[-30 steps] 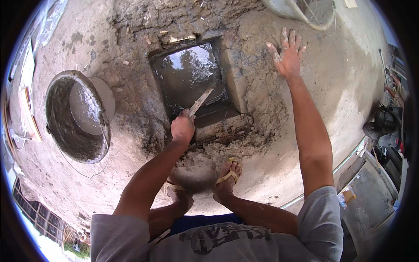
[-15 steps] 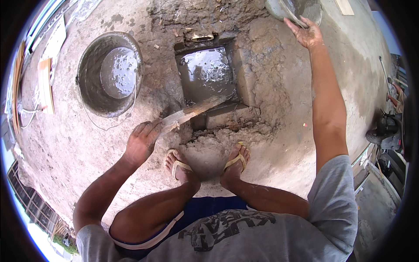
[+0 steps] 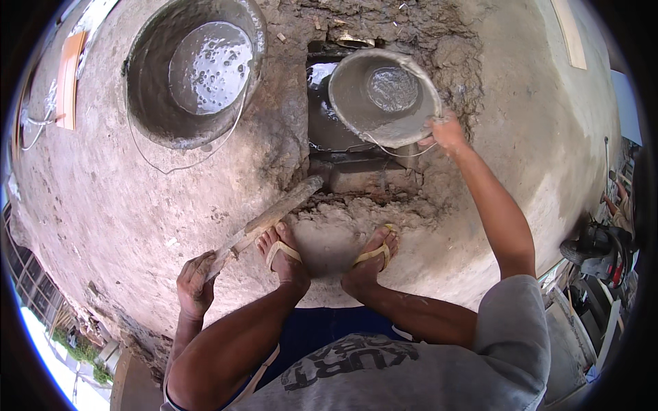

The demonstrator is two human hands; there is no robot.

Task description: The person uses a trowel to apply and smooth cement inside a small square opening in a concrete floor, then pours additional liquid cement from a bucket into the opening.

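My left hand (image 3: 196,284) is closed around the near end of a rough wooden stick (image 3: 267,218). The stick's far end reaches to the near edge of a square pit (image 3: 329,137) with grey watery sludge in it. Gripped at its right rim by my right hand (image 3: 447,132), a mud-coated bucket (image 3: 353,89) is held over the pit. It hides much of the pit, and a little grey liquid shows at its bottom. A larger bucket (image 3: 147,85), partly filled with grey slurry, stands left of the pit, its wire handle hanging down.
Crumbly mud (image 3: 449,55) borders the pit, and a pipe opening (image 3: 355,42) shows at its far side. My sandalled feet (image 3: 281,252) stand at the near edge. Wooden planks (image 3: 70,79) lie at far left. At far right are a person and a motorcycle (image 3: 603,250).
My right hand has brought the smaller bucket from the upper right to over the pit. My left hand has drawn the stick back toward me, its tip now out of the sludge.
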